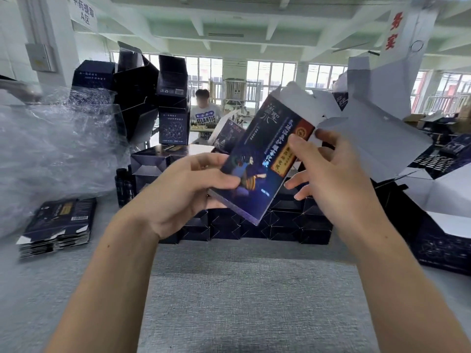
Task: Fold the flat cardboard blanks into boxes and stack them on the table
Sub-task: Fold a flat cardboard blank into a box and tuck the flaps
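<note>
Blank [257,159] is in the air over the table [242,301], tilted, printed face toward the person. Its white flaps [300,103] hang loose at the top end.

Left hand [183,189] grips the lower end, thumb across the print and fingers curled underneath. Right hand [328,171] pinches the right edge by the red label, thumb on the face and index finger behind. Its lower fingers are spread and hold nothing. Can't tell if the sleeve is popped open yet, though the lower edge shows some thickness.

Handling, my read:
- **Material:** thin coated card, very light, stiff across the panels and floppy at the creases.
- **Surface:** the glossy print is probably slick, so pinch it rather than palm it.
- **Hold:** take opposite long creases and squeeze inward to square the tube, then tuck the ends.
- **Flaps:** stay off them until tucking, since they look likely to bend or tear at the slits.
- **Panels:** pressing mid-panel risks a dent.

Flat stack [56,225] sits on the table at left, beside crumpled wrap [51,149]. A low pile of finished boxes [254,225] sits just behind the hands, and this one likely goes there.
</note>
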